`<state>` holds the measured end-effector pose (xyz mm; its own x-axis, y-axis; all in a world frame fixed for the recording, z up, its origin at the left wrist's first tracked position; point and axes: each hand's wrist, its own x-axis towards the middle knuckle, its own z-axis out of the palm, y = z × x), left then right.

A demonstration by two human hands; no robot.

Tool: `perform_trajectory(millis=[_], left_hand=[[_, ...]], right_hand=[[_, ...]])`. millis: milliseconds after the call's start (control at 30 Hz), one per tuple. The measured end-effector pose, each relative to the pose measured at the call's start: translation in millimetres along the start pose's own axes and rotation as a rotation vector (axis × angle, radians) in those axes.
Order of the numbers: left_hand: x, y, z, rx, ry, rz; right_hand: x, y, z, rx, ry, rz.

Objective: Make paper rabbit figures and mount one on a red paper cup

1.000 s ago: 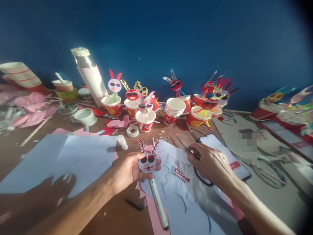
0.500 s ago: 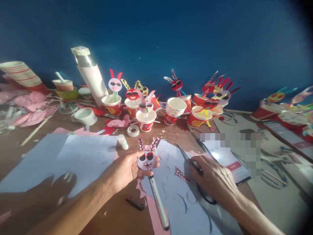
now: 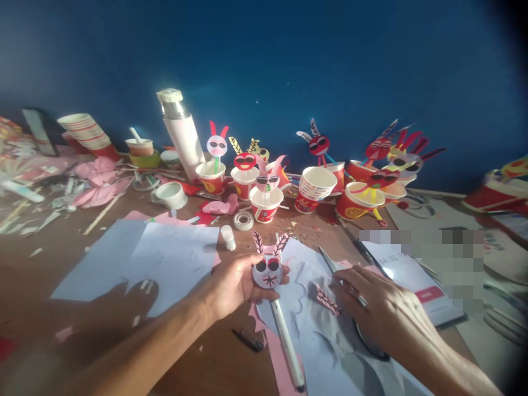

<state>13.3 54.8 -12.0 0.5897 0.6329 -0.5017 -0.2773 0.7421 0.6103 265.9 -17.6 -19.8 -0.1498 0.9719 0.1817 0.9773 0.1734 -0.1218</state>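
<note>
My left hand (image 3: 235, 283) holds a round white paper face (image 3: 268, 274) with black eyes, a drawn mouth and two pink, dark-veined ears. Below the face, a white marker (image 3: 287, 346) lies on pink and white paper. My right hand (image 3: 371, 297) rests palm down over scissors (image 3: 328, 259), whose blades point away from me; its fingertips are partly hidden, so its grip on them cannot be made out. Two loose pink veined strips (image 3: 328, 301) lie just left of my right hand. A black cap (image 3: 247, 340) is on the table left of the marker.
Paper cups (image 3: 266, 212) with paper-face figures line the wall. A white bottle (image 3: 183, 137) leans there, near a mug (image 3: 171, 196), tape roll (image 3: 243, 220) and glue stick (image 3: 227, 237). Paper sheets (image 3: 165, 264) lie left, a phone (image 3: 424, 291) right, pink scraps (image 3: 101, 179) far left.
The view has turned left, so the scene sits further right. My left hand still holds the face. My right hand has shifted slightly over the scissors, its fingers looking flatter.
</note>
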Motion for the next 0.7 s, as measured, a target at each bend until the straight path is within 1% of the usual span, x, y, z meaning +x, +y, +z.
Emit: perform_trajectory(millis=[100, 233, 300, 367, 467, 533, 600, 700], left_hand=[[-1, 0, -0.6, -0.011, 0.000, -0.020], [-1, 0, -1.9, -0.002, 0.002, 0.001], [-1, -1, -1.4, 0.013, -0.010, 0.006], [-2, -1, 0.3, 0.029, -0.012, 0.002], [-4, -1, 4.7, 0.050, 0.004, -0.006], [-5, -2, 7.2, 0.059, -0.002, -0.005], [-5, -5, 8.0, 0.058, -0.012, 0.000], [-5, -10, 5.8, 0.068, -0.025, 0.007]], right_hand=[[3, -7, 1, 0.070, -0.028, -0.039], [1, -11, 6, 0.163, -0.035, -0.027], [-1, -15, 7, 0.260, -0.050, -0.010], [-1, -24, 4, 0.437, -0.109, 0.028], [5, -43, -3, 0.753, -0.263, 0.143], [11, -55, -6, 0.897, -0.348, 0.216], [17, -64, -5, 1.005, -0.397, 0.250], [21, -71, 0, 1.104, -0.410, 0.297]])
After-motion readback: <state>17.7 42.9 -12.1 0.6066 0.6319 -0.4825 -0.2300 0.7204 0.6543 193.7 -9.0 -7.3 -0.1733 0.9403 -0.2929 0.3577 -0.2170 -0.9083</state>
